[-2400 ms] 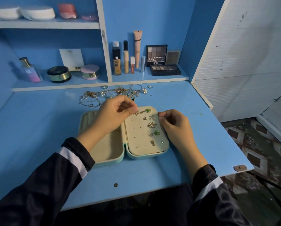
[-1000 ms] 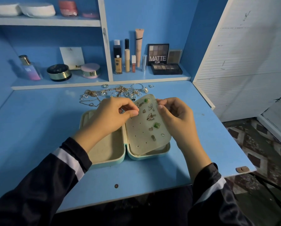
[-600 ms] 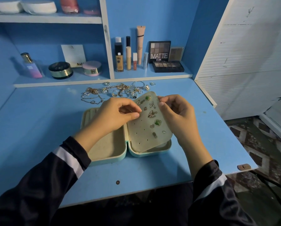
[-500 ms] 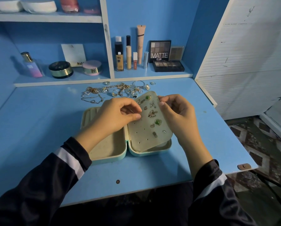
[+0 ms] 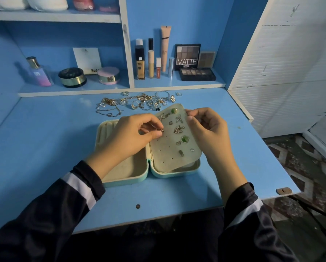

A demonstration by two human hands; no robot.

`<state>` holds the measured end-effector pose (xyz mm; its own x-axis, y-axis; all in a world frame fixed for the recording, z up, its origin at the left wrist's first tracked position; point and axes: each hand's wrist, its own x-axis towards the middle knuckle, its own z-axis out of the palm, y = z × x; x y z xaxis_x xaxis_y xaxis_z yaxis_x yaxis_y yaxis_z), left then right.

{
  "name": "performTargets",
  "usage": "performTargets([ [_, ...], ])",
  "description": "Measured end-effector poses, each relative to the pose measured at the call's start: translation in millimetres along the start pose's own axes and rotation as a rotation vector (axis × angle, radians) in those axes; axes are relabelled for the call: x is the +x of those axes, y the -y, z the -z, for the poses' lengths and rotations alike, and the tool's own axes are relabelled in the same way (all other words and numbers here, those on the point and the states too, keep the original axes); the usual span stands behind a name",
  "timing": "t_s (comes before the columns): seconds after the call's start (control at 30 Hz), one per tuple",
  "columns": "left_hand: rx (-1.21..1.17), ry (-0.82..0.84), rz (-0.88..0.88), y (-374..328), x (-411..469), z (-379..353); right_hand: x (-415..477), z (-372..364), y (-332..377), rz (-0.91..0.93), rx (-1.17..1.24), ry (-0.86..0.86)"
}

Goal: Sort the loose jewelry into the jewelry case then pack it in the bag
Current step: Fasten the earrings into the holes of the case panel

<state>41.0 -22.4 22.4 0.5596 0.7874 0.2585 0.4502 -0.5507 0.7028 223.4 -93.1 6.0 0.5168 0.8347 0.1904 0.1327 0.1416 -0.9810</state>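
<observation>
over the open jewelry case (image 5: 120,183), the left hand (image 5: 132,135) pinches a small earring (image 5: 161,130) at the case's tilted earring panel (image 5: 168,150), gripped at its raised edge by the right hand (image 5: 207,133); loose jewelry (image 5: 139,103) lies just behind the case.

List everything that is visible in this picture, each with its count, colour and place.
jewelry case: one, mint green, beige inside, open on the blue desk.
earring panel: one, beige, tilted over the case's right half, bearing several earrings.
loose jewelry: one pile, gold and silver, behind the case.
cosmetics: many, mixed colours, on the shelves.
perfume bottle: one, pink and blue, lower shelf, left.
left hand: one, pinching a small gold earring at the panel.
right hand: one, holding the panel's right edge.
</observation>
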Motion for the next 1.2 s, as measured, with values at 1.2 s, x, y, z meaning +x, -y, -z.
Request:
performTargets([
  [1.2, 0.34, 0.027, -0.451, 21, 2, 5, -1, -1, -6, -0.099, 0.314, 0.01],
])
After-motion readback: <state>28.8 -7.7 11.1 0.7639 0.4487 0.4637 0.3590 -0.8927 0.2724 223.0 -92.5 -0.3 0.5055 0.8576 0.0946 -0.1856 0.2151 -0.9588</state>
